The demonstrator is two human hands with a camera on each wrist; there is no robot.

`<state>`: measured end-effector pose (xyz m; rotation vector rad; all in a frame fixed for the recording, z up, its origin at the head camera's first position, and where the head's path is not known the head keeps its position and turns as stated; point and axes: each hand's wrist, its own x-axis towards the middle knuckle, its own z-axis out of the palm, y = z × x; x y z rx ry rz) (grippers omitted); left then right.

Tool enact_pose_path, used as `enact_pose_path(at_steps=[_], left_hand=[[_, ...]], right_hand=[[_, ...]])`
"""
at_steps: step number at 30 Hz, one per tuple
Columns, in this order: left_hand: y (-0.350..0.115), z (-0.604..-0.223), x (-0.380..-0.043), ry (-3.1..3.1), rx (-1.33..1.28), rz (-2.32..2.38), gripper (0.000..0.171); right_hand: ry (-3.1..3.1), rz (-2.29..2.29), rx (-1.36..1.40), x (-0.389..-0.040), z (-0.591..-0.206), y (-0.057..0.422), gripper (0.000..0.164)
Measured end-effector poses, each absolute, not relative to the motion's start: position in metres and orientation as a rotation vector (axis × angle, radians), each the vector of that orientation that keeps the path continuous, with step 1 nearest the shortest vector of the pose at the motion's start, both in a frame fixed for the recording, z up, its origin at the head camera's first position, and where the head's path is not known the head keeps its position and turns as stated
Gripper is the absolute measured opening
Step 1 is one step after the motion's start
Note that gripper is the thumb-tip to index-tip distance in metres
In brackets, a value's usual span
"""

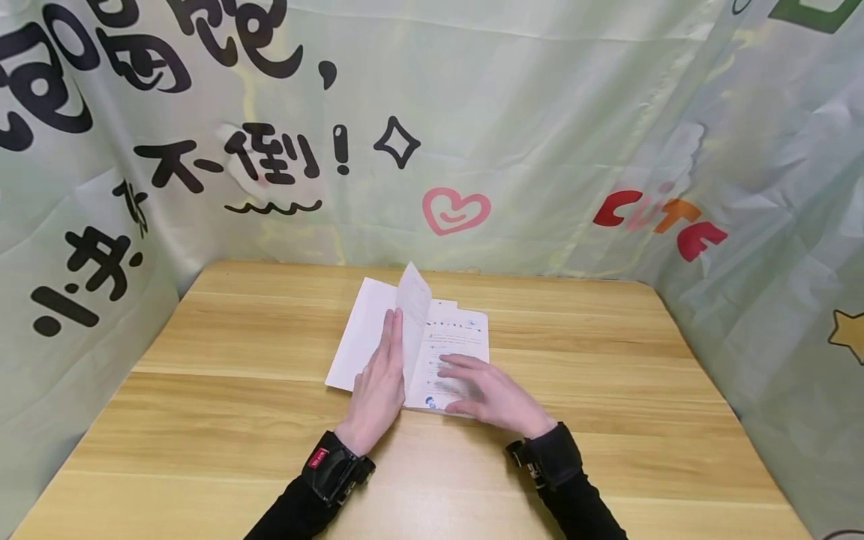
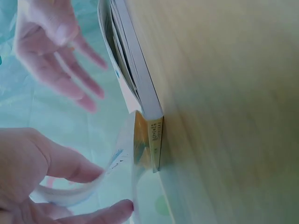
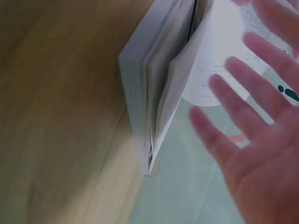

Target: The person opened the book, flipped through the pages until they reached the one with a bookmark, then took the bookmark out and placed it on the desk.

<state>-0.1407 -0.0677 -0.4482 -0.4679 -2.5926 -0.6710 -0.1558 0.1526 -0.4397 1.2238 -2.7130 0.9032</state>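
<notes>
A thick book lies spread on the table, with printed text and small blue drawings on its right page. Its white left side lies opened out, and a single leaf stands up near the middle. My left hand rests along the fold, fingers straight together beside the standing leaf. In the left wrist view, a curved sheet passes by its thumb, and the yellow spine shows. Above the right page hovers my right hand, fingers spread and holding nothing; the right wrist view shows the page edges beside it.
The wooden table runs out around the book on all sides. Behind it and at both sides hangs a pale green printed cloth with black lettering, a pink heart and colored letters.
</notes>
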Motion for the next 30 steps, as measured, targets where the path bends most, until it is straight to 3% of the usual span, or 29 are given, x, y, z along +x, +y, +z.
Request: enact_pose_path(at_steps=[5, 10, 17, 23, 30], left_hand=[[-0.0702, -0.4467, -0.1419, -2.621, -0.452, -0.425, 0.107], [-0.0725, -0.4453, -0.1429, -2.619, -0.464, -0.192, 0.103], [-0.0754, -0.4476, -0.1403, -2.661, -0.622, -0.139, 0.079], [-0.0746, -0.4494, -0.1386, -2.841, -0.844, -0.300, 0.068], [-0.0725, -0.4504, -0.1359, -2.935, -0.753, -0.320, 0.048]], right_hand=[[-2.838, 0.851, 1.270, -0.1547, -0.4425, 0.1542, 0.057], [-2.905, 0.834, 1.264, -0.1541, -0.4425, 0.1551, 0.054], [-2.923, 0.829, 1.259, -0.1536, -0.4426, 0.1549, 0.052], [-2.929, 0.836, 1.262, -0.1537, -0.4431, 0.1549, 0.052], [-2.924, 0.843, 1.267, -0.1549, -0.4432, 0.1558, 0.051]])
